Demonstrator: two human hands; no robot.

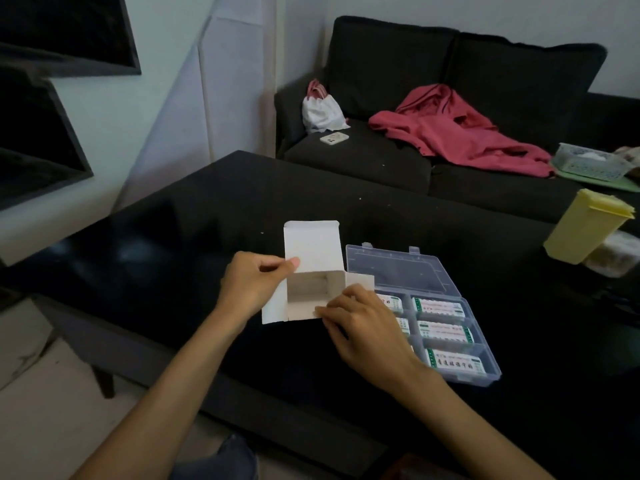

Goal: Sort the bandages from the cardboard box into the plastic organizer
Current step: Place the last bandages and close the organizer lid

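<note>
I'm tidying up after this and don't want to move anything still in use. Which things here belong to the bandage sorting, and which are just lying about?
In use: the open cardboard box, held by the left hand and right hand; plastic organizer; bandages in its compartments.

Lying about: yellow container, red garment, white bag, phone, mesh basket.

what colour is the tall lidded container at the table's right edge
Pale yellow container; the head view shows it.

White cardboard box (313, 289) lies open, interior bare; clear plastic organizer (424, 271), lid open, holds bandages (440, 308).
</note>
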